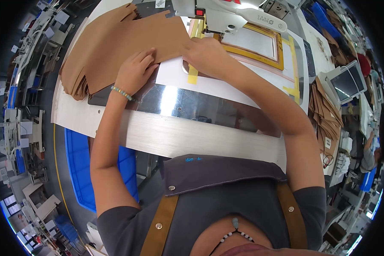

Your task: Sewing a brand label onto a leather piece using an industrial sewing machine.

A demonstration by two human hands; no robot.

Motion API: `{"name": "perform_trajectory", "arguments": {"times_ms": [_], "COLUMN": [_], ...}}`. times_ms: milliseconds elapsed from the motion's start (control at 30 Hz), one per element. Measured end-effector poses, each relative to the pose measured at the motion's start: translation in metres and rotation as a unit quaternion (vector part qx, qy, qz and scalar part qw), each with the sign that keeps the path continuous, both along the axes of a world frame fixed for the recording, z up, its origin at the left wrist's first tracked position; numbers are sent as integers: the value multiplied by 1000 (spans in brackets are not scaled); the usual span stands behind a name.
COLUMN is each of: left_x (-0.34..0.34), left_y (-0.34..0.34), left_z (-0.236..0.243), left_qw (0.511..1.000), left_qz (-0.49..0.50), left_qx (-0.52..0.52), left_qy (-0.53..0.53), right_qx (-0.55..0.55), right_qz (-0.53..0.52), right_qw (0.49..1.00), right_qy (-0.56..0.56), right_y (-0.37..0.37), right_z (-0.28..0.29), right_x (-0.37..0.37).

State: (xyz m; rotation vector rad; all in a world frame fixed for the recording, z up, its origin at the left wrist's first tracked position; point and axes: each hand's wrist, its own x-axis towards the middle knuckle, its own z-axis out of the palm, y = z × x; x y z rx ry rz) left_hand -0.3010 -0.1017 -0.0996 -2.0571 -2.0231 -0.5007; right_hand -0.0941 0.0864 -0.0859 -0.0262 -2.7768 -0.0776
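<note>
My left hand (136, 70) rests on the lower edge of a brown sheet (162, 32) in the upper middle, fingers loosely bent and apart. My right hand (202, 55) is closed at that sheet's right corner, beside the yellow tape on a white board (170, 74). The sheet overlaps a fanned stack of brown pieces (79, 77) on the left. Just right of my right hand, under a white machine head (226, 21), lies a yellow frame (256, 59) with a pale inner window. My right fingertips are partly hidden.
A steel plate (192, 106) lines the pale table's front edge (170, 136). A blue bin (77, 166) stands below at left. At right are more brown pieces (322, 106) and a monitor (345, 83). A co-worker's arm (369, 153) shows at the far right.
</note>
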Motion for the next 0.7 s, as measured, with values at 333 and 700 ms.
{"name": "perform_trajectory", "arguments": {"times_ms": [333,700], "left_x": [-52,-65], "left_y": [-112,-81], "left_z": [-1,-16], "left_qw": [978,973], "left_qz": [137,157], "left_qx": [-21,-21], "left_qy": [156,168], "right_qx": [98,109], "right_qz": [41,-32], "right_qw": [991,992], "right_qy": [84,48], "right_y": [11,26], "right_z": [-27,-13], "right_x": [-11,48]}}
